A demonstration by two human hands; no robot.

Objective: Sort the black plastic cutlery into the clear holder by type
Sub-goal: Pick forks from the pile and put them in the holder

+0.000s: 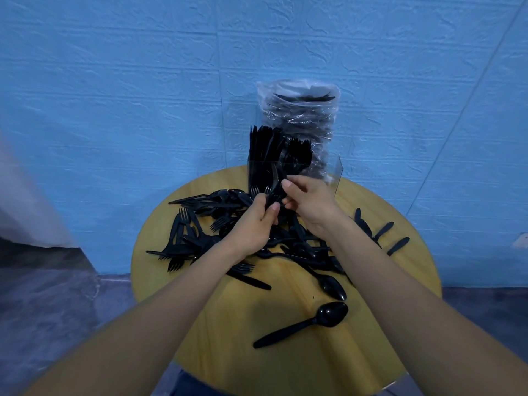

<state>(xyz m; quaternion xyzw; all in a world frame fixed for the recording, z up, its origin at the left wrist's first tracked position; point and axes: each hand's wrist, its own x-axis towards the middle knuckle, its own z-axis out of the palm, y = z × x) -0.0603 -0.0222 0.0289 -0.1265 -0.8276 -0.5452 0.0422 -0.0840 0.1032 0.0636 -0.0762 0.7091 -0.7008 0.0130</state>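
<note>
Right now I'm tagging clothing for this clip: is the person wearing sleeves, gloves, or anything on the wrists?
No. Both forearms are bare up to the frame edge, with no sleeves in view. The left hand and right hand have no gloves, rings, watch or bands visible.

My left hand and right hand are bare, with no gloves, rings or watch on them. Both my forearms are uncovered as far back as the view reaches, with no sleeve edge in sight. My fingernails are short and plain. A bit of blue cloth shows at the bottom edge below me.
</note>
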